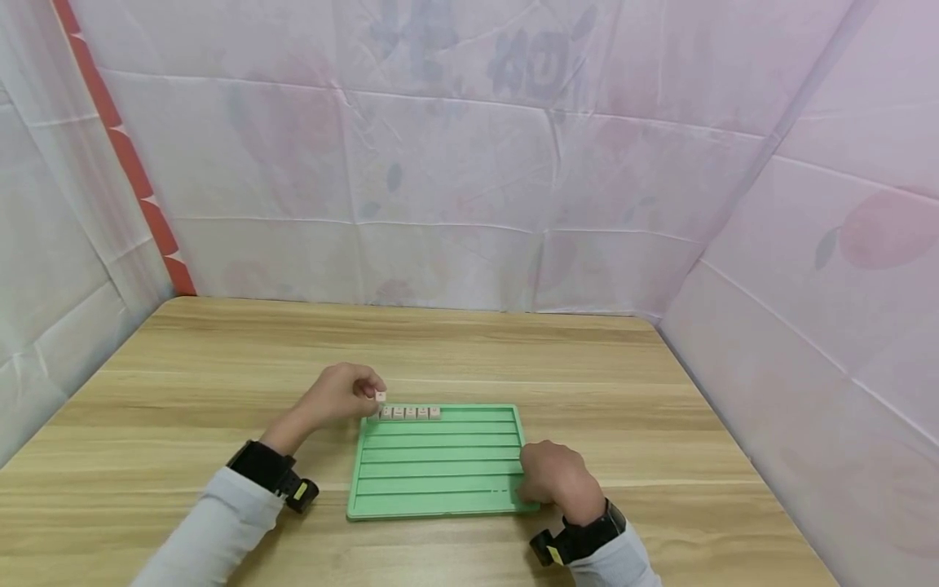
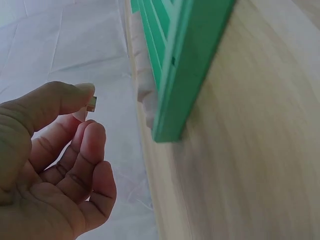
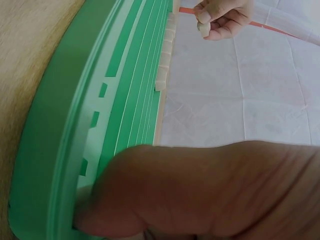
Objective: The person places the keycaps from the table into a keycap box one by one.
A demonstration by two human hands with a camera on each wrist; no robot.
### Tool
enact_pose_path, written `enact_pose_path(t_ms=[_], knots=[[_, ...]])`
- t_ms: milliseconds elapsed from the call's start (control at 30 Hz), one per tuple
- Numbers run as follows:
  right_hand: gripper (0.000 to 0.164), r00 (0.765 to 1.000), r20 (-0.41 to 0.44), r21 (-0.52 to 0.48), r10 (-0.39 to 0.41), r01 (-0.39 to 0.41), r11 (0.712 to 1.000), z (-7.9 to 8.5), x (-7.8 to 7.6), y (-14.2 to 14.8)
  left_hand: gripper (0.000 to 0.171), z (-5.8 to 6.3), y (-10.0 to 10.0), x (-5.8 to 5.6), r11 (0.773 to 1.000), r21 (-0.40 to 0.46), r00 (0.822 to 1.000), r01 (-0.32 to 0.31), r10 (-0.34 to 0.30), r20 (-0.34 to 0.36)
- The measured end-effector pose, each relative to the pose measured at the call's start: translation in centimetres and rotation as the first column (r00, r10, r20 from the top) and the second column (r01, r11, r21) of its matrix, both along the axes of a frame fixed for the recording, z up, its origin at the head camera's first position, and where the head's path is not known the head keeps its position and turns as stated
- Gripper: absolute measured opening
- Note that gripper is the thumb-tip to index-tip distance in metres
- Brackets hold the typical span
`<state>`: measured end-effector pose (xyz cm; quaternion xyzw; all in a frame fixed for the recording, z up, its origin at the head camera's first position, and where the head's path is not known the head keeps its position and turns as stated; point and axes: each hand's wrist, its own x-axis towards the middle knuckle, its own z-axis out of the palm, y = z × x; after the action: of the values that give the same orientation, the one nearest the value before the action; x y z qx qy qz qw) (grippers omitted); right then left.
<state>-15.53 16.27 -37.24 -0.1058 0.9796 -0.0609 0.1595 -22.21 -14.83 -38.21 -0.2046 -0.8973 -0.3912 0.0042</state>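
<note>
My left hand [image 1: 339, 397] pinches a small pale tile [image 1: 381, 396] between thumb and fingertip, just above the far left corner of a green ridged tray [image 1: 440, 470]. The tile bears a dark mark too small to read. Along the tray's farthest channel, several similar tiles [image 1: 411, 413] stand side by side from the left end. At the near right corner, my right hand [image 1: 559, 477] holds the tray's edge. Its thumb [image 3: 130, 192] lies over the rim in the right wrist view; the other fingers are mostly hidden.
The tray lies flat on a wooden table [image 1: 631, 391]. Pale patterned cloth [image 1: 455, 163] hangs behind the table and at both sides. Each wrist carries a black strapped camera [image 1: 299, 492].
</note>
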Motion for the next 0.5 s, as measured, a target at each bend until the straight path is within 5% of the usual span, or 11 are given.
enact_pose_path(t_ms=[500], knots=[[0.018, 1.0, 0.003, -0.001, -0.003, 0.003, 1.0, 0.1, 0.0, 0.0, 0.016, -0.1, 1.6, -0.5, 0.999, 0.046, 0.998, 0.013, -0.016, 0.063]])
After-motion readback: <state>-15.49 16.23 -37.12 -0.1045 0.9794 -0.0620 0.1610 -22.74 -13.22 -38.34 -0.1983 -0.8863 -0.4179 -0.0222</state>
